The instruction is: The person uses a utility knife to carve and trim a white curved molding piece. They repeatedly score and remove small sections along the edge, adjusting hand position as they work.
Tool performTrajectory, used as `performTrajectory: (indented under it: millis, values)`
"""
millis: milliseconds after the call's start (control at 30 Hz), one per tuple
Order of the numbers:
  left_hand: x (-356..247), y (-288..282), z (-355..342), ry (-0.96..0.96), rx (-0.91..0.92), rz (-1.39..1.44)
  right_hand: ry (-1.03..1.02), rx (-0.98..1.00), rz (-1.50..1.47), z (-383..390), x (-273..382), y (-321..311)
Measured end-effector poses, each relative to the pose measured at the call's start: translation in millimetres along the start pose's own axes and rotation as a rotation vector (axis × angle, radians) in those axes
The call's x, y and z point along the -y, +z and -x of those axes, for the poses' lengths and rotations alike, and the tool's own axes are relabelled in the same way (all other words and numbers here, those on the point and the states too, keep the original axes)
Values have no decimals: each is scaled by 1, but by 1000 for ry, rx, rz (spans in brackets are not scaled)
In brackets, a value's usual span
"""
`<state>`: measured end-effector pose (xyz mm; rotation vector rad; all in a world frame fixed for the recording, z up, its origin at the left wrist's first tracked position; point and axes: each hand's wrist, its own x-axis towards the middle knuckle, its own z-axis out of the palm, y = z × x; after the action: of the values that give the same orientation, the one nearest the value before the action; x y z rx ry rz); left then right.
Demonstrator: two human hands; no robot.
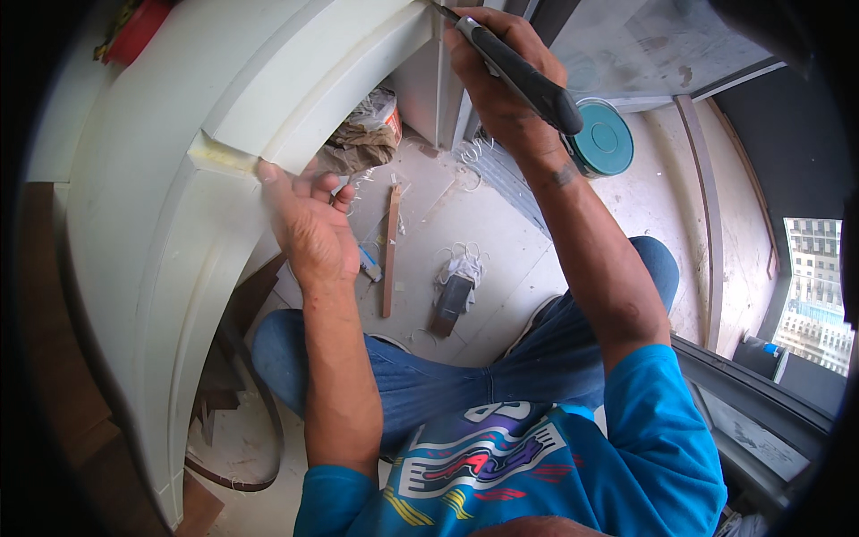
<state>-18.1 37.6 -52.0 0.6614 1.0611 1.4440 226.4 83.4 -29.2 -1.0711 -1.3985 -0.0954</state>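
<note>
"A blue shirt [662, 421] is showing nearest. And the right hand [492, 94]?"

"It's gripping a dark tool [528, 76], its tip seemingly meeting the white panel [206, 233] arching at left."

"The left hand [315, 237]?"

"One digit is touching the panel's step [224, 159], the others curling loosely."

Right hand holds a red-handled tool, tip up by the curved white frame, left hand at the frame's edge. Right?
Not quite: the head view shows the tool in the right hand has a black-and-grey handle, not red. The rest stands.
</note>
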Motion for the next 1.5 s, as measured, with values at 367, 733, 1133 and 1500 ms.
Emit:
performTrajectory:
  millis: [367, 733, 1133, 1500]
  values:
    - [2, 0, -1, 1, 12, 23, -60, 4, 38, 1, -3, 2]
    - [0, 11, 3, 21, -57, 34, -76, -30, 35, 8, 3, 8]
    - [-1, 6, 1, 25, -26, 13, -173, -14, 49, -1, -4, 0]
    - [-1, 4, 0, 25, -36, 3, -28, 120, 70, -6, 5, -6]
